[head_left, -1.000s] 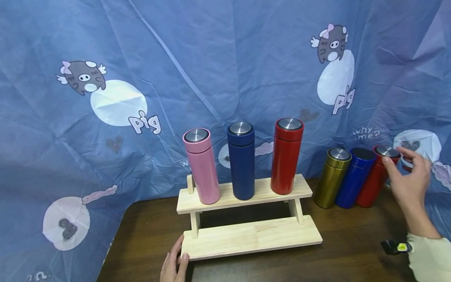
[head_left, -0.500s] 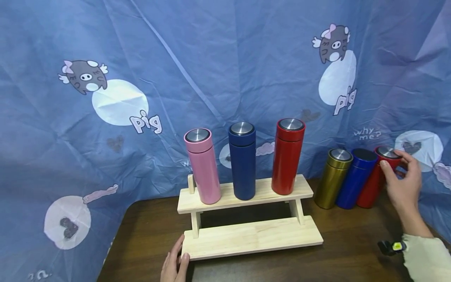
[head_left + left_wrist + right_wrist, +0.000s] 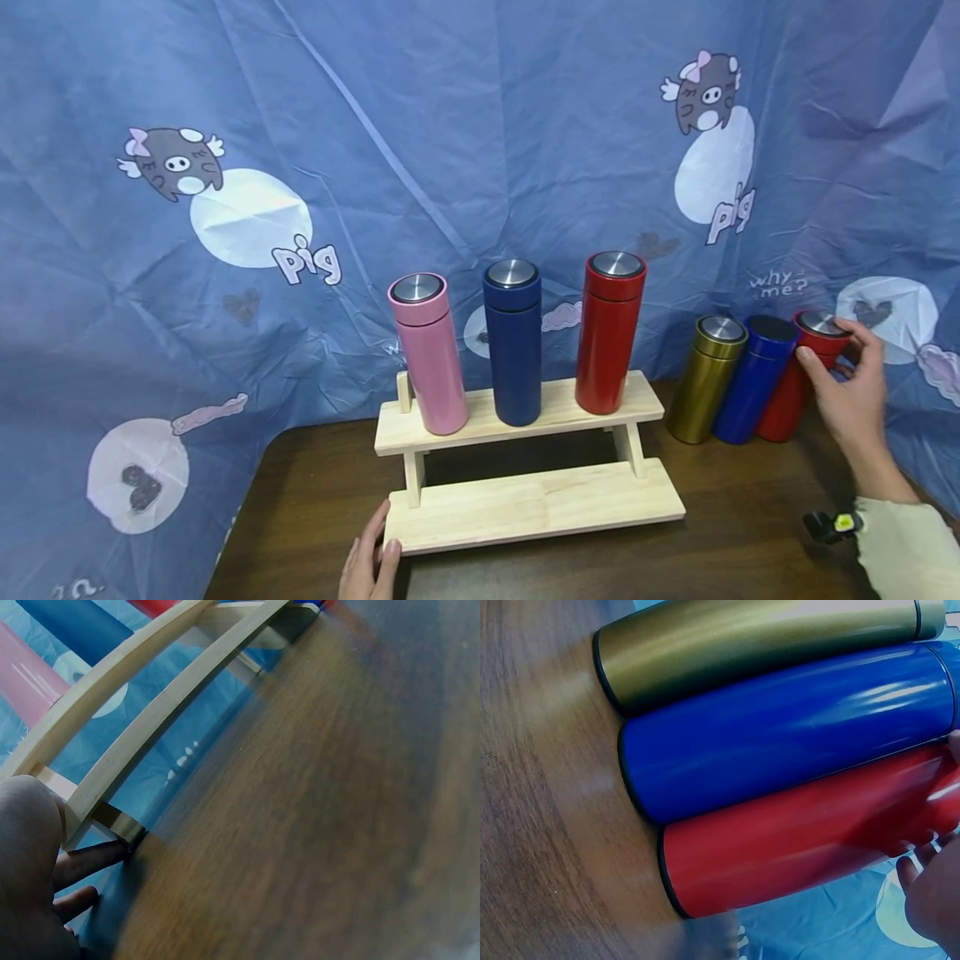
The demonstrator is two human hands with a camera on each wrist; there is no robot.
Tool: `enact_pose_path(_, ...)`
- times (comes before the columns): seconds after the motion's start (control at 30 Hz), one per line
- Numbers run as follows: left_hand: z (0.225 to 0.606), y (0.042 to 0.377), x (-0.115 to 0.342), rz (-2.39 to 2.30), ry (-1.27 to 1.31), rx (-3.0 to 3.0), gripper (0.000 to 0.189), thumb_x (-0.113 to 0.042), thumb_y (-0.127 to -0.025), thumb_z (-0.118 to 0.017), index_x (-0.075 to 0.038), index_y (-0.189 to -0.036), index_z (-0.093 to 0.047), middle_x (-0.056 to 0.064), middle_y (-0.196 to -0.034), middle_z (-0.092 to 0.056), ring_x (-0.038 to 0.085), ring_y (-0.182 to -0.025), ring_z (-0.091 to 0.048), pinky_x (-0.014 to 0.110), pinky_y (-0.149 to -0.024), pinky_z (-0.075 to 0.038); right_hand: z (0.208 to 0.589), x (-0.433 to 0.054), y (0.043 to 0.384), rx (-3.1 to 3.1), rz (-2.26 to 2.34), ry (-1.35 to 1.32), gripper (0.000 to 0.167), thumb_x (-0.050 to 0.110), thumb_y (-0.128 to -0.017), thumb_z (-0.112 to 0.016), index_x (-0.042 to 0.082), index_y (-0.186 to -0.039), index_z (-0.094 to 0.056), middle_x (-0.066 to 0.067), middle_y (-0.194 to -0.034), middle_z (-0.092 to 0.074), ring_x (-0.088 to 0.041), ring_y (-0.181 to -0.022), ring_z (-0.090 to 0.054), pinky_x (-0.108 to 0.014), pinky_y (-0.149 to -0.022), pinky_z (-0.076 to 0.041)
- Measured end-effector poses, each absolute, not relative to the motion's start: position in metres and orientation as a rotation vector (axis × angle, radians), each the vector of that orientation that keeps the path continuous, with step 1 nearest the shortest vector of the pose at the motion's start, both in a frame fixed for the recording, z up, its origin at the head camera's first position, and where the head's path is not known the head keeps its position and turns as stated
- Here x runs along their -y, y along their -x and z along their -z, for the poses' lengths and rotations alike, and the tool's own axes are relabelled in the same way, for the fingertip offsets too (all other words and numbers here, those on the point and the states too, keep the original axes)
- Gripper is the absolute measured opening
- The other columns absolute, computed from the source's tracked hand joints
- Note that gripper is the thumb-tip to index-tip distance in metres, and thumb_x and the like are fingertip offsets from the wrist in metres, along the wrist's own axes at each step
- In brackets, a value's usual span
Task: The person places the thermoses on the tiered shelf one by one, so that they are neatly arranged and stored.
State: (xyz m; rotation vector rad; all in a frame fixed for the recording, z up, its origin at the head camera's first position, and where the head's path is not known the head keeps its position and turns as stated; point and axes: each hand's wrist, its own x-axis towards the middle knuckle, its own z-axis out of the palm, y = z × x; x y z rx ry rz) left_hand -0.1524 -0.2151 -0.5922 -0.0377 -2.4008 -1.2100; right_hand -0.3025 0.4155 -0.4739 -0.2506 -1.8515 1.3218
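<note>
My right hand (image 3: 853, 404) holds the upper end of a red thermos bottle (image 3: 786, 406) on the table's right side, thumb on the left of its cap and fingers on the right. The bottle stands upright against a bright blue thermos (image 3: 780, 735), which has a gold thermos (image 3: 702, 396) on its other side. At the left end of a two-tier wooden stand (image 3: 540, 504), my left hand (image 3: 366, 562) grips the lower board, thumb by the front corner and fingers along the end. In the left wrist view, its fingers (image 3: 90, 859) reach beside the board's support.
On the stand's upper tier stand a pink thermos (image 3: 435, 367), a dark blue thermos (image 3: 514, 358) and a taller red thermos (image 3: 611, 350). A blue printed cloth (image 3: 420, 100) hangs behind the brown table (image 3: 300, 500). A small black device (image 3: 828, 527) sits at the right wrist.
My right hand has moved slightly left, its thumb and fingers closing in around the red thermos's cap. The left hand and the stand stay in place.
</note>
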Motion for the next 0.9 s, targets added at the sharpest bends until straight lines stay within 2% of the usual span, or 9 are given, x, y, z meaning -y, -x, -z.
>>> enact_pose_path(0.33,0.592,0.153,0.216,1.22,0.043,2.399,0.044,-0.012,-0.109,-0.063,-0.002,-0.152,-0.059,0.026,-0.136,-0.075,0.022,-0.116,-0.078,0.077,-0.11,-0.038,0.473,-0.413,0.303,1.841,-1.288,0.23,0.065,0.005,-0.099,-0.077,0.021,-0.158,-0.055,0.027,-0.129,-0.056,0.003,-0.119,-0.055,-0.013,-0.103,-0.045)
enact_pose_path(0.5,0.592,0.152,0.215,1.221,0.056,2.401,0.044,-0.013,-0.109,-0.062,-0.001,-0.151,-0.059,0.027,-0.136,-0.075,0.023,-0.116,-0.077,0.078,-0.11,-0.038,0.472,-0.412,0.302,1.816,-1.271,0.238,0.065,0.004,-0.098,-0.079,0.02,-0.158,-0.057,0.027,-0.13,-0.057,0.001,-0.12,-0.057,-0.014,-0.105,-0.046)
enact_pose_path(0.67,0.589,0.151,0.215,1.224,0.018,2.403,0.045,-0.013,-0.109,-0.062,-0.001,-0.152,-0.06,0.026,-0.135,-0.075,0.028,-0.118,-0.076,0.079,-0.111,-0.038,0.471,-0.407,0.299,1.8,-1.259,0.251,0.065,0.007,-0.098,-0.082,0.02,-0.157,-0.058,0.025,-0.133,-0.057,-0.001,-0.124,-0.057,-0.016,-0.105,-0.047)
enact_pose_path(0.9,0.588,0.151,0.214,1.232,0.011,2.425,0.045,-0.015,-0.11,-0.062,-0.002,-0.153,-0.059,0.028,-0.137,-0.074,0.035,-0.119,-0.076,0.079,-0.113,-0.037,0.472,-0.404,0.287,1.713,-1.218,0.235,0.063,0.004,-0.093,-0.086,0.017,-0.151,-0.064,0.024,-0.13,-0.062,-0.001,-0.119,-0.061,-0.015,-0.099,-0.05)
